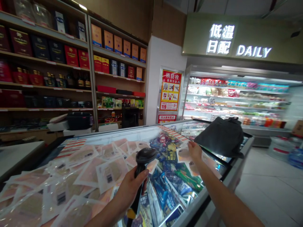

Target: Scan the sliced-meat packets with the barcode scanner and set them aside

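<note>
My left hand [133, 186] is wrapped around the grip of a black handheld barcode scanner [145, 155], its head pointing up and forward. Below and left of it, many flat clear packets [110, 175] with pale round contents and barcode labels lie spread over the chest freezer. On the right, my right hand [195, 151] has its fingers closed at the edge of a similar flat packet [182, 155]; its fingertips are partly hidden. More such packets lie under and beside that wrist.
Coloured frozen-food bags [163, 189] show inside the freezer [236, 167]. A black bag [221, 135] lies on its far right end. Shelves of boxed goods [118, 44] stand behind on the left, a lit refrigerated display [236, 97] on the right. Large water bottles [295, 154] stand on the floor.
</note>
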Demonstrator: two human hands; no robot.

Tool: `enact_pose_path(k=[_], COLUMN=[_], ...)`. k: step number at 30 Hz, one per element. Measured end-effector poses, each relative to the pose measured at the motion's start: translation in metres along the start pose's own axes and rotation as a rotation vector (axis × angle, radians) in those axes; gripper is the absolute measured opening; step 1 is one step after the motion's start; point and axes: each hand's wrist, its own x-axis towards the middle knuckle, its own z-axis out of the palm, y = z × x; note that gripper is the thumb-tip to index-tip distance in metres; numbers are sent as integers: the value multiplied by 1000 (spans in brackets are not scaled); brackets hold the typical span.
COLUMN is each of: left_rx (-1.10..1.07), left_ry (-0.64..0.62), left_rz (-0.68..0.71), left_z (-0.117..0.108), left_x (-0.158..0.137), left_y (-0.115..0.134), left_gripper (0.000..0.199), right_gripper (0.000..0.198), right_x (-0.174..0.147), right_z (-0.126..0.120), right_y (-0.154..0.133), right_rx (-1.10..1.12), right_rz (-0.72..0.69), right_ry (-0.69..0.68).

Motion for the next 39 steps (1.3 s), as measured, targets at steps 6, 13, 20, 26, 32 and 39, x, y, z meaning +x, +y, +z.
enact_pose_path(k=[6,13,20,26,32,39], left_rx=[-14,-33,-58,-61,-38,-16], left_ry=[115,206,247,228,158,42], left_rz=[-16,-35,-54,-16,44,84], left_z=[-24,-48,-52,-49,-48,-33], left_x=[-11,-18,-20,-26,-30,-19], left_y=[1,-2,-3,6,12,10], left_gripper=[29,31,32,31,27,27], right_gripper=[20,21,22,9,21,33], right_x=[-71,-128,-134,-131,-116,-97], right_z=[47,83,96,102,76,56], right_y=[-54,-95,-109,-105,-106,-93], right_rx=[145,-37,-132,249,618,736], right_rz=[-111,-150,-54,117,216,210], right_ry=[-405,-576,-576,-624,-582,-507])
